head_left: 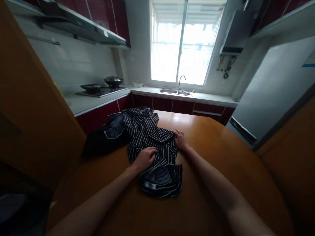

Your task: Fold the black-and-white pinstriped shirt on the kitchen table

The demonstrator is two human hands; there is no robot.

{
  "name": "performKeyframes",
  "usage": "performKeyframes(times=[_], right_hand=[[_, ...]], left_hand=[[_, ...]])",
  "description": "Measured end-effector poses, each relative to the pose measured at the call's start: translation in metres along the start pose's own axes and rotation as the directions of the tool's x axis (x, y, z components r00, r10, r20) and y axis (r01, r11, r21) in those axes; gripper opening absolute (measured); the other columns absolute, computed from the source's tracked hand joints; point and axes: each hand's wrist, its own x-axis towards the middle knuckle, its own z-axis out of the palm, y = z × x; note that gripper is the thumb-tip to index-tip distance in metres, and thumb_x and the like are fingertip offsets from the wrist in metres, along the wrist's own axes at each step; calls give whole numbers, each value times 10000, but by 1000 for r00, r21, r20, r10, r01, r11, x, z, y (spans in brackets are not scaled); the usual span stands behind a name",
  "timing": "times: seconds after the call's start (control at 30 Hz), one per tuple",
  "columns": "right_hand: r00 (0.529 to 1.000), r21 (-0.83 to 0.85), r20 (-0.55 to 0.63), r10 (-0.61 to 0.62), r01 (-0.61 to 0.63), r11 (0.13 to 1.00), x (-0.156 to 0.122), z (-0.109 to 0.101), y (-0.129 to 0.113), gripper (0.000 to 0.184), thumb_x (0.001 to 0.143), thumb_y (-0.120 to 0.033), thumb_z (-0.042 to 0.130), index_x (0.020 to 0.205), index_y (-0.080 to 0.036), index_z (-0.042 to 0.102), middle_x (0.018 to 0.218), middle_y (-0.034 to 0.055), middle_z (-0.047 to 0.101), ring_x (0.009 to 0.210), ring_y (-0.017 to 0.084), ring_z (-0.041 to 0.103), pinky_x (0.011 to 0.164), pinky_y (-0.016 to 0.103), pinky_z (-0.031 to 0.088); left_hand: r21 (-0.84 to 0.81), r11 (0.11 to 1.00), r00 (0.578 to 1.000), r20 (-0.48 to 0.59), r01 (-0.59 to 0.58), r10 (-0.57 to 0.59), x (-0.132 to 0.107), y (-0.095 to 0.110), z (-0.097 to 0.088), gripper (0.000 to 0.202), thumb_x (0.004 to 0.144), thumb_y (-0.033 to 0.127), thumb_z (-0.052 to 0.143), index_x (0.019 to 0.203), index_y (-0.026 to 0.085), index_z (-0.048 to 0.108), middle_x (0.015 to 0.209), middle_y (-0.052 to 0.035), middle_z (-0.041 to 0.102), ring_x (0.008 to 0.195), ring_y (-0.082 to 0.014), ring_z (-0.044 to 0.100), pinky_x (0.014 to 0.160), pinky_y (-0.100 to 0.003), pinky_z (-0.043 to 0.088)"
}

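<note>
A black shirt with white stripes (167, 151) lies crumpled on the wooden table, its collar end with a pale label turned towards me. My left hand (146, 158) rests on top of the cloth near its left side, fingers stretched out and slightly bent. At the shirt's right edge, my right hand (181, 140) has its fingers closed on the fabric; the fingertips are partly hidden. Beyond and to the left, a dark garment with pale edging (108, 139) lies heaped against the striped cloth.
The round-ended wooden table (221, 170) spreads under both arms. Behind it runs a white counter with a sink (172, 91) below a window. Two pans sit on the stove (102, 91) at the left. A grey fridge (278, 88) stands at the right.
</note>
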Motion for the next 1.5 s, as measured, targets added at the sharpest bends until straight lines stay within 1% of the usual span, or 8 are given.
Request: performKeyframes(times=[0.33,0.63,0.83,1.03,1.1,1.2,1.37,1.5], right_hand=[[999,27,33,31,-32,999,30,0,28,407,889,-94,492,1136,-220,790,1133,60,747,1047,207,672,965,288,485],[933,-32,-204,295,-308,951,-38,-99,152,357,823,-143,501,984,-175,818,1048,113,777,987,231,697,928,326,506],[687,-4,-488,539,-619,785,-107,-169,215,357,757,-130,504,947,-127,806,950,185,765,910,297,696,858,386,513],[456,32,-713,532,-737,675,-130,-183,218,521,744,-104,465,1200,-64,715,1180,263,654,1108,369,598,945,525,451],[481,-56,-771,418,-704,708,-126,-179,206,543,760,-114,473,1261,-120,684,1316,236,586,1211,382,525,991,586,397],[635,-223,-722,275,-590,776,-114,-172,182,459,806,-126,458,1189,-159,709,1341,185,579,1246,367,484,1019,584,363],[917,-312,-394,57,-192,930,-96,-149,135,331,875,-174,482,1085,-181,739,1227,137,650,1199,293,534,1072,472,365],[986,-241,-103,-128,100,965,-90,-119,100,353,924,-251,534,1231,-215,705,1362,118,606,1313,286,493,1132,475,353]], left_hand=[[-42,998,999,7,-50,50,-2,-5,0,282,890,181,530,1056,226,753,1230,-63,727,1180,-239,671,1072,-426,520],[-37,977,978,-31,-208,207,-3,18,-1,268,970,197,488,1106,232,716,1239,-67,715,1176,-212,661,1057,-393,519],[15,957,956,51,-291,290,-6,30,2,263,979,190,503,1123,239,717,1208,-72,717,1162,-219,652,1048,-411,512],[42,958,958,57,-285,282,-4,30,1,253,1006,247,507,1178,256,692,1197,-65,703,1130,-222,644,1018,-398,512],[43,960,961,28,-278,277,-3,28,1,260,1009,254,510,1207,259,678,1238,-66,681,1168,-224,620,1032,-399,500],[56,962,964,21,-266,266,-2,26,2,319,1002,236,514,1293,272,639,1317,-69,633,1245,-237,564,1078,-422,466],[74,976,978,69,-203,198,-1,26,5,458,1003,258,510,1459,293,523,1336,-85,583,1240,-251,540,1086,-433,454],[137,983,992,63,-120,112,0,27,8,476,991,243,494,1464,280,534,1108,-85,600,1012,-237,577,956,-412,508]])
